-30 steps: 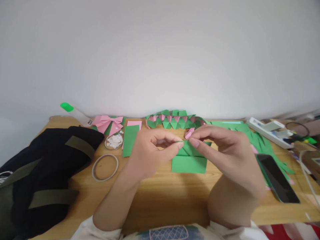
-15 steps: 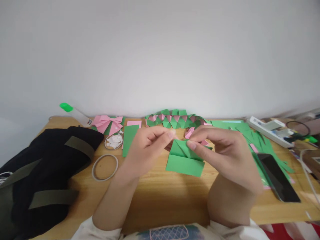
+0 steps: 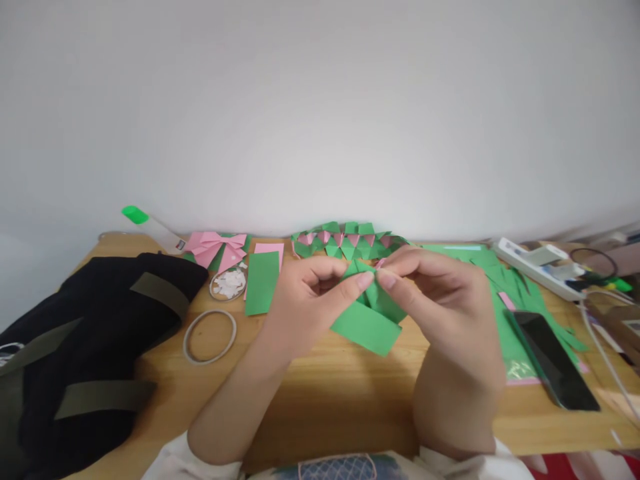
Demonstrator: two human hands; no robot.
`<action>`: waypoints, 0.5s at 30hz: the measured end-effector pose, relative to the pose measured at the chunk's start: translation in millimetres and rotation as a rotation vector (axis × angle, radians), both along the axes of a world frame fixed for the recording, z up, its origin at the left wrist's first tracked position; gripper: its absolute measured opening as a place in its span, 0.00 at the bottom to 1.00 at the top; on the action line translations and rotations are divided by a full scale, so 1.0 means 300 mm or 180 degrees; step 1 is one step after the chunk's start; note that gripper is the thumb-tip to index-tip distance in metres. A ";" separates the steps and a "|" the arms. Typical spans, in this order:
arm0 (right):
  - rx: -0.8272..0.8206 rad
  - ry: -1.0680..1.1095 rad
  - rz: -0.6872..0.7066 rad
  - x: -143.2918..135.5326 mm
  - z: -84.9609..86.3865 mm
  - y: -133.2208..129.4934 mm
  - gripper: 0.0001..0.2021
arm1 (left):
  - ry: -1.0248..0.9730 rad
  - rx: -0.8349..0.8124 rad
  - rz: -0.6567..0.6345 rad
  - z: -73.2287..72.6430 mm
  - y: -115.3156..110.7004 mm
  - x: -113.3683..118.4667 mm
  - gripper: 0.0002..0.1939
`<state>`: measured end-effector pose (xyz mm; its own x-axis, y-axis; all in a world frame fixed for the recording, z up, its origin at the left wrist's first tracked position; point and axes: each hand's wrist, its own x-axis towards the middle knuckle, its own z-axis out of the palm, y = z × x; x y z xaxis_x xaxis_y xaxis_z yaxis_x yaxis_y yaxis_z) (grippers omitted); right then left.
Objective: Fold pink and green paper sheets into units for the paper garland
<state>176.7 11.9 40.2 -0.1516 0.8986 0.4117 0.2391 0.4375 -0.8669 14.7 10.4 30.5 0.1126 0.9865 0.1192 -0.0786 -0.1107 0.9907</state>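
Observation:
Between my two hands is a partly folded piece of green paper [image 3: 367, 327], held above the wooden table. My left hand [image 3: 313, 300] pinches its upper left part, thumb on top. My right hand [image 3: 440, 300] grips the upper right part between thumb and fingers, close beside the left thumb. The lower flap of the paper hangs flat and tilted toward me; some of the folds are hidden by my fingers. Behind my hands stands a folded green and pink paper piece [image 3: 345, 240] against the wall.
Left lie a black bag [image 3: 100, 333], tape ring [image 3: 210, 336], ring with white scraps [image 3: 229, 283], pink paper bow [image 3: 217, 250], green-capped tube [image 3: 155, 230] and green paper sheet [image 3: 263, 283]. Right are a phone [image 3: 555, 360], power strip [image 3: 540, 267] and cut green paper [image 3: 515, 293].
My left hand has moved right onto the green paper and now pinches it next to my right thumb. The paper has tilted, and its top is folding between the fingers.

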 end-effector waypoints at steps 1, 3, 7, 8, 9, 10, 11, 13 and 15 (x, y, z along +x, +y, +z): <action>-0.0037 -0.0062 0.0047 0.002 0.004 -0.001 0.07 | -0.0020 0.0016 0.0040 -0.001 0.001 0.000 0.12; -0.0090 -0.0210 0.0164 0.009 0.015 -0.004 0.08 | -0.0044 0.0058 0.0037 -0.001 0.003 -0.003 0.10; -0.0152 -0.0464 0.0439 0.020 0.037 -0.008 0.09 | 0.0126 0.0151 -0.0167 0.001 0.004 -0.013 0.09; -0.0185 -0.0454 0.0450 0.021 0.038 -0.009 0.08 | 0.0214 0.0168 -0.0216 0.000 0.004 -0.016 0.10; -0.0214 -0.0405 0.0425 0.021 0.038 -0.009 0.06 | 0.0314 0.0179 -0.0268 0.000 0.004 -0.018 0.11; -0.0229 -0.0334 0.0366 0.019 0.035 -0.009 0.03 | 0.0410 0.0191 -0.0317 -0.001 0.004 -0.021 0.11; -0.0220 -0.0266 0.0294 0.018 0.032 -0.009 0.01 | 0.0493 0.0202 -0.0364 -0.002 0.003 -0.022 0.12; -0.0156 -0.0186 0.0213 0.015 0.025 -0.007 0.01 | 0.0629 0.0204 -0.0453 -0.003 0.001 -0.023 0.14; -0.0126 -0.0237 0.0238 0.015 0.020 -0.006 0.03 | 0.0738 0.0183 -0.0523 -0.004 -0.002 -0.021 0.15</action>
<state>181.3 10.2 46.3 -0.2477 0.8990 0.3611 0.2713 0.4221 -0.8650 8.4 9.9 29.2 0.3010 0.9451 0.1269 0.1277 -0.1719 0.9768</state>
